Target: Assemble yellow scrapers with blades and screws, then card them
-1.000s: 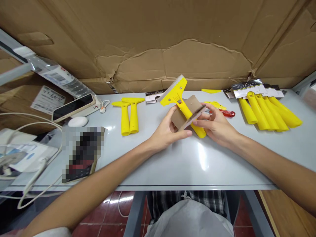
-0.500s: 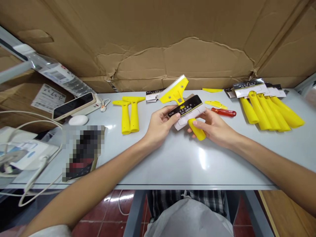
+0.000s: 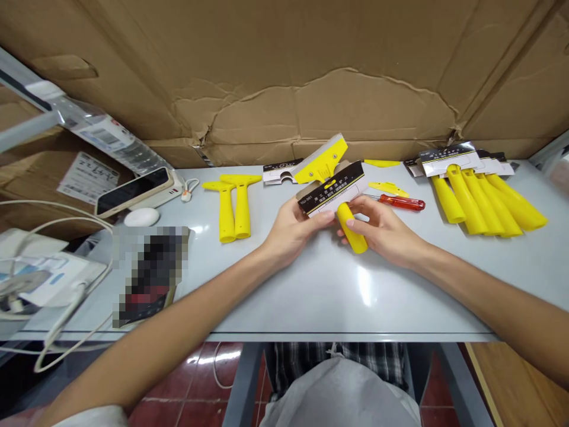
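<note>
My right hand [image 3: 377, 228] is closed round the yellow handle of a scraper [image 3: 324, 160], whose wide head with a metal blade points away from me. A black and white printed card [image 3: 333, 191] sits round the scraper between head and handle. The fingers of my left hand [image 3: 297, 228] pinch this card at its lower left, thumb in front. Behind it, another header card [image 3: 281, 172] lies flat on the table. Just beyond my right hand are a red screwdriver [image 3: 402, 203] and a loose yellow blade cover [image 3: 388, 189].
Two yellow scraper handles [image 3: 234, 207] lie to the left. Several carded scrapers [image 3: 484, 201] are stacked at the right. A phone [image 3: 133, 193], a white mouse [image 3: 141, 217], a blurred-out dark object [image 3: 153, 276] and cables [image 3: 57, 332] occupy the left side. A cardboard wall [image 3: 311, 71] closes the back.
The card has turned slightly and now sits flatter round the scraper. My left thumb has slid from the card's middle to its lower edge, close to the handle.
</note>
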Motion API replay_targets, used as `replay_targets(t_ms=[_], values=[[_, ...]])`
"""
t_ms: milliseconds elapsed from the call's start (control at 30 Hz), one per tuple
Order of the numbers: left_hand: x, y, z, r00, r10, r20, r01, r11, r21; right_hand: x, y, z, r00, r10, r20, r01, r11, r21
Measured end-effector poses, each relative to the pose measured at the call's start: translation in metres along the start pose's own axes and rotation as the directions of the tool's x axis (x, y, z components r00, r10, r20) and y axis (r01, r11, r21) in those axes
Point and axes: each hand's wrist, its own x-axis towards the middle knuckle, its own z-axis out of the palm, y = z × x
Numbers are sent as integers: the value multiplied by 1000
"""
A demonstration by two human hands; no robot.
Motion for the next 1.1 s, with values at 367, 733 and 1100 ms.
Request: replay_targets(t_ms=[367,733,1100], values=[[-1,-2,1,995,5,-102,-4,1000,11,-2,-1,0,997,2,73,6,994,-108],[5,2,-3,984,45,-170,-49,999,-17,-3,-5,4,999,33,22,-29,987,-156],[10,11,-7,956,80,-282,-81,997,7,-3,-3,2,999,2,46,7,982,-191]])
